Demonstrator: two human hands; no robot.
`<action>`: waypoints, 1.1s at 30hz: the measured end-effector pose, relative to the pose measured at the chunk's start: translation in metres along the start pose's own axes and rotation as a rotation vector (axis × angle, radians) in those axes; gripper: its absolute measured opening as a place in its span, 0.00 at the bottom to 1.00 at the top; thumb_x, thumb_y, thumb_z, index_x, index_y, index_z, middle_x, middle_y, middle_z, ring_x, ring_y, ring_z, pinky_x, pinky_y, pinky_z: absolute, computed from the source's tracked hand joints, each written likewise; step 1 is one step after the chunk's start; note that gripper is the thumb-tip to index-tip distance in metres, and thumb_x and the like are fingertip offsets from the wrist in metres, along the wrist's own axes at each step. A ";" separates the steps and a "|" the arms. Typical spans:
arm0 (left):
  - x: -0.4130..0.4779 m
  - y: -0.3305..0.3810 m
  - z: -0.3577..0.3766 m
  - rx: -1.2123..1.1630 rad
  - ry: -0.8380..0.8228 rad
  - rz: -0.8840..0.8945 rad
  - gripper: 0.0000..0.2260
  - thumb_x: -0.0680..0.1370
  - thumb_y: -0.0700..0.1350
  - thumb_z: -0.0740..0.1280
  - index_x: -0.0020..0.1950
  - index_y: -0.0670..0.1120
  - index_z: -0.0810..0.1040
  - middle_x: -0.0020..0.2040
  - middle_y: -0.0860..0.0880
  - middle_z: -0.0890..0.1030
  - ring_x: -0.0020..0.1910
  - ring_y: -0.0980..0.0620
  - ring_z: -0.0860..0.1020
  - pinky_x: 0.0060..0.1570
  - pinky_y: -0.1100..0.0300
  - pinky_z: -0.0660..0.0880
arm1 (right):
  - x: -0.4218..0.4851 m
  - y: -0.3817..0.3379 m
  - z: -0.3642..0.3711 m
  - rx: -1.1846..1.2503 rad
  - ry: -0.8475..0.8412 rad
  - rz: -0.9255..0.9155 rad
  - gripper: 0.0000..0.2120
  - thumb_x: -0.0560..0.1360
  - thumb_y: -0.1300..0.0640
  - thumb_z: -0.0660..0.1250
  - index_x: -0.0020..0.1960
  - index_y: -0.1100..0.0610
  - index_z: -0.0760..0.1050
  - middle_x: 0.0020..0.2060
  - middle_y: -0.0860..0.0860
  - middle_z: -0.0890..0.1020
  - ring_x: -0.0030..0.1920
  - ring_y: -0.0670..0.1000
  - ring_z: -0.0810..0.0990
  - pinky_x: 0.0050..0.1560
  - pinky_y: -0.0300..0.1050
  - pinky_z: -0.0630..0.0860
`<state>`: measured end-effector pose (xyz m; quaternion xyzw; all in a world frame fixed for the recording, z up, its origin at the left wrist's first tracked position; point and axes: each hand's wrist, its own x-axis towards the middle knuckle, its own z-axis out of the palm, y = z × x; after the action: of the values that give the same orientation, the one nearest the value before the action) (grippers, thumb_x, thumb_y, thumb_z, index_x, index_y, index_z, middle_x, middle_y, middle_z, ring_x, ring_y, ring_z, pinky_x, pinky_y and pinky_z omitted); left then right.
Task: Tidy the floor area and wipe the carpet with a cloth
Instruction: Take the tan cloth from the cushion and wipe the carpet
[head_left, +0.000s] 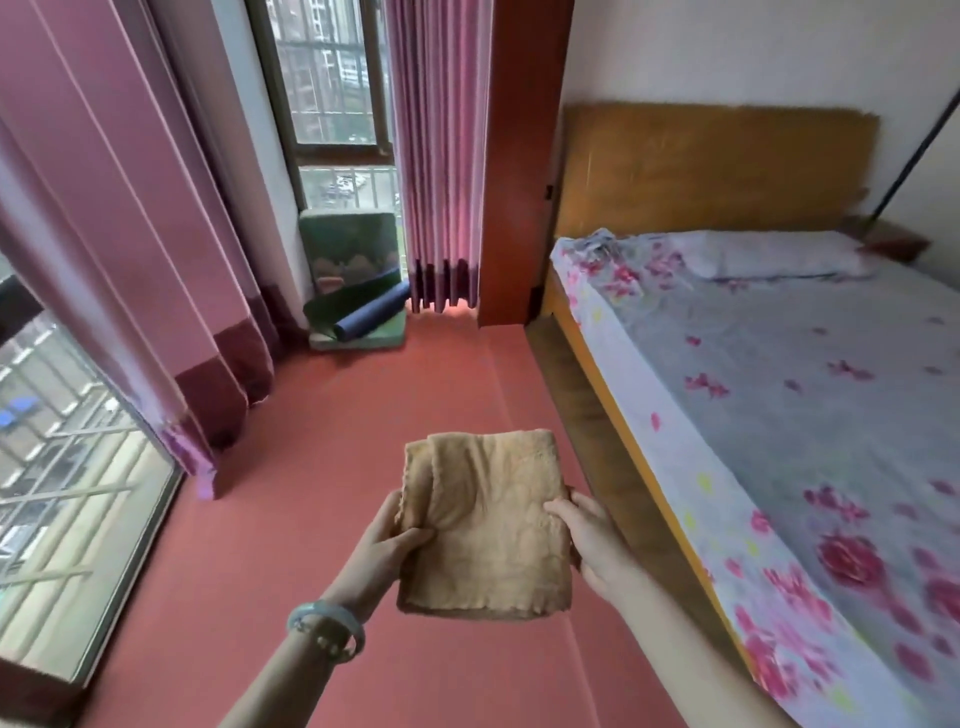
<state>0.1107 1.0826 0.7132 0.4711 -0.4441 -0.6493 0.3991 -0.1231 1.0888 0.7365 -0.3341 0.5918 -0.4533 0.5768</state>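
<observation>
Folded tan cloth (485, 525) held up over red carpet (337, 441): left hand (387, 540) thumb pinches its left edge, right hand (589, 540) fingers (563, 512) curl over right edge.

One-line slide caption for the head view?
Folded tan cloth held by left hand and right hand over the red carpet, beside the bed.

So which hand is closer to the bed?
Right. The right hand grips the cloth on the side nearest the bed; the left hand grips its opposite side.
</observation>
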 end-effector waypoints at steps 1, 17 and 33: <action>0.016 0.005 0.000 0.010 -0.013 -0.010 0.21 0.72 0.37 0.66 0.59 0.59 0.76 0.57 0.50 0.81 0.59 0.49 0.77 0.61 0.50 0.73 | 0.011 -0.007 -0.001 -0.002 0.016 0.002 0.09 0.76 0.65 0.61 0.48 0.59 0.79 0.42 0.52 0.85 0.43 0.50 0.83 0.40 0.41 0.76; 0.277 0.047 0.091 0.059 0.003 -0.068 0.20 0.77 0.32 0.62 0.60 0.56 0.73 0.57 0.49 0.80 0.57 0.51 0.78 0.56 0.56 0.75 | 0.251 -0.095 -0.107 0.009 0.015 0.027 0.09 0.77 0.64 0.61 0.48 0.54 0.77 0.46 0.50 0.83 0.47 0.46 0.80 0.41 0.39 0.73; 0.509 0.110 0.215 -0.080 0.302 -0.001 0.22 0.72 0.35 0.65 0.60 0.56 0.73 0.57 0.48 0.80 0.56 0.51 0.79 0.54 0.55 0.76 | 0.525 -0.249 -0.218 -0.112 -0.293 0.051 0.11 0.76 0.64 0.60 0.52 0.54 0.78 0.49 0.52 0.83 0.50 0.48 0.81 0.46 0.42 0.75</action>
<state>-0.2072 0.6175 0.7221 0.5472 -0.3526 -0.5884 0.4797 -0.4283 0.5490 0.7497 -0.4129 0.5342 -0.3513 0.6487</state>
